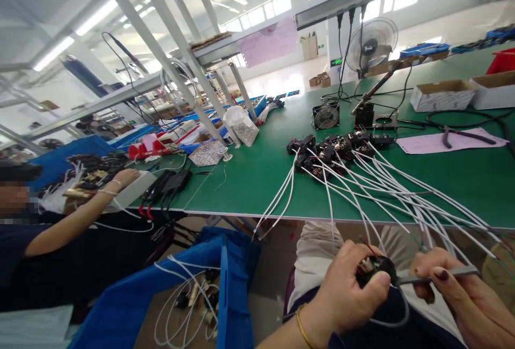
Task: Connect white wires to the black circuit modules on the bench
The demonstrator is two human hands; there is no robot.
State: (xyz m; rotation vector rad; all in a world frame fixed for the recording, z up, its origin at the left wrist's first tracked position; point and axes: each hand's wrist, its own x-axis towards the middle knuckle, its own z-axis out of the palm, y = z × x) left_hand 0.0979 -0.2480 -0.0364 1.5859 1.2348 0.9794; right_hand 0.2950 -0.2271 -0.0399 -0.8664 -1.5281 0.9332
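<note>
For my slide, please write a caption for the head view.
Left hand holds a black part, right hand a tool, by a bench.

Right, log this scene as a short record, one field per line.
Left grip: holds a small black part, its inside partly exposed
Right grip: holds a slim grey piece, one end at the black part; exact type unclear
Bench: green top bearing a pile of white-cabled black parts
Beyond the pile: small square fan
Tool: dark pliers on a pink sheet
Below bench level: blue bin holding cabled pieces
</note>
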